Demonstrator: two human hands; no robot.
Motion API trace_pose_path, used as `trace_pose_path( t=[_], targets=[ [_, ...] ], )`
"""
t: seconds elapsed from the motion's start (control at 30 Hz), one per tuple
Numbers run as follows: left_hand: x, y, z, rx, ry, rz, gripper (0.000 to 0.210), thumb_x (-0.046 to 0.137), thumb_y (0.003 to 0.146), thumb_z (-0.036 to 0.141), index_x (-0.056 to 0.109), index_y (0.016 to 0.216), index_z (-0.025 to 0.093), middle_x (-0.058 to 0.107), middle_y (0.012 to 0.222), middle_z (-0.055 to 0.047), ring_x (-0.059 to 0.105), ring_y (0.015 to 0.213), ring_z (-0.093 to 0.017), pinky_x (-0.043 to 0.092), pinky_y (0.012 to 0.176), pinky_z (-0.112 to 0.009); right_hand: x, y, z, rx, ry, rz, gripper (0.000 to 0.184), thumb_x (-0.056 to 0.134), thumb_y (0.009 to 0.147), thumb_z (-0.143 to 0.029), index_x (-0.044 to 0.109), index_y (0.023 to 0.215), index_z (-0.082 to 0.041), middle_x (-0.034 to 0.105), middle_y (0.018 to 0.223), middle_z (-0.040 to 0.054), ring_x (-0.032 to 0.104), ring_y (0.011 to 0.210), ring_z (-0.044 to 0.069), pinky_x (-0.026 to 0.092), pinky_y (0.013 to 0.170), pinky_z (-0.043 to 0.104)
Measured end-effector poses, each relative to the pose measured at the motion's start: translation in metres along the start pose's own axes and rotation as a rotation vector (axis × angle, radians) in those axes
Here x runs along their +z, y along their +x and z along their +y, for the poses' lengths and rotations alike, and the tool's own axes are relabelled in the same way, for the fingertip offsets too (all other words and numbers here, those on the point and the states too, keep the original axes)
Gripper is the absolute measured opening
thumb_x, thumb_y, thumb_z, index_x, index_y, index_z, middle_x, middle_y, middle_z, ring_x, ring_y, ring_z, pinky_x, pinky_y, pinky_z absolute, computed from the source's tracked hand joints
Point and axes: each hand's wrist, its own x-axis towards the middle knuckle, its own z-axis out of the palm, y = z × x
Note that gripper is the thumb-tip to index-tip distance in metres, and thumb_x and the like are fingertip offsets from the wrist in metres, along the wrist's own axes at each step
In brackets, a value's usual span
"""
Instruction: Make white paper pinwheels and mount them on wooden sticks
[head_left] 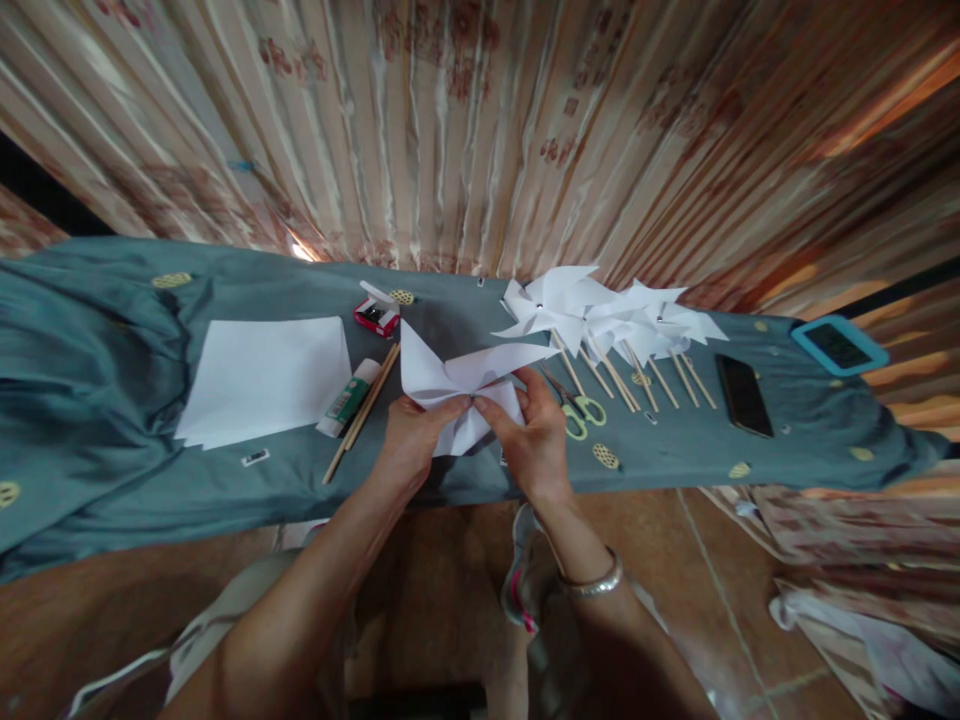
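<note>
Both my hands hold a white paper pinwheel (480, 366) just over the front part of the cloth-covered table. My left hand (411, 432) is closed on its left side, with the thumb pressed near the centre. Gripping the right side is my right hand (534, 432), its thumb also at the middle. A small dark pin head shows between the two thumb tips. The fingers behind the paper are partly hidden. Scissors (579, 412) with pale green handles lie beside my right hand. To the left of my left hand are wooden sticks (367, 405) and a glue stick (349, 398).
A stack of white paper (266, 380) lies at left. Behind the glue stick sits an opened small red box (376, 312). Several finished pinwheels (600, 315) on sticks lie at back right. Further right are a black phone (744, 395) and a blue-framed device (840, 345). A curtain (450, 130) hangs behind.
</note>
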Motion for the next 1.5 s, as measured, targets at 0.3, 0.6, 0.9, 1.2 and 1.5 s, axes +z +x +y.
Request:
trace_pose_path(
  t=[0.3,0.6,0.9,1.2,1.5],
  targets=[
    [-0.0007,0.0004,-0.0001,0.045,0.063,0.004,0.037,0.089,0.044,0.024,0.076,0.076,0.011,0.076,0.072,-0.005,0.068,0.064,-0.02,0.053,0.067,-0.031,0.0001,0.0015,0.0007,0.012,0.015,-0.005,0.048,0.077,0.067,-0.032,0.058,0.111,-0.022,0.076,0.084,0.0013,0.071,0.071,0.02,0.057,0.063,0.032],
    [-0.0038,0.0024,-0.001,0.094,0.113,0.019,0.032,0.088,0.046,0.024,0.076,0.073,0.012,0.076,0.071,-0.004,0.067,0.063,-0.019,0.053,0.065,-0.03,0.0021,0.0018,0.0054,0.031,0.017,0.0,0.047,0.076,0.067,-0.032,0.058,0.109,-0.022,0.076,0.087,0.0016,0.072,0.075,0.022,0.058,0.069,0.035],
    [-0.0053,0.0003,-0.0001,0.091,0.142,0.014,0.035,0.088,0.046,0.026,0.077,0.075,0.011,0.077,0.074,-0.006,0.068,0.065,-0.021,0.054,0.067,-0.031,0.003,0.0034,0.0034,0.061,0.082,0.0,0.042,0.077,0.064,-0.032,0.06,0.101,-0.023,0.075,0.082,-0.0009,0.069,0.071,0.019,0.056,0.064,0.031],
    [-0.0029,-0.0019,0.0002,0.039,0.122,0.012,0.035,0.088,0.044,0.026,0.077,0.074,0.013,0.077,0.073,-0.005,0.069,0.067,-0.022,0.055,0.068,-0.033,-0.0002,0.0055,0.0032,0.058,0.104,-0.026,0.045,0.078,0.064,-0.031,0.06,0.104,-0.023,0.073,0.082,-0.002,0.067,0.068,0.018,0.056,0.061,0.03],
    [-0.0018,-0.0043,0.0033,-0.031,0.07,-0.059,0.037,0.091,0.041,0.027,0.078,0.074,0.015,0.078,0.074,-0.005,0.07,0.066,-0.021,0.056,0.069,-0.032,-0.0045,0.0059,0.0007,0.102,0.136,-0.051,0.048,0.079,0.062,-0.03,0.061,0.106,-0.022,0.073,0.076,-0.0025,0.066,0.062,0.018,0.055,0.057,0.03]
  ],
)
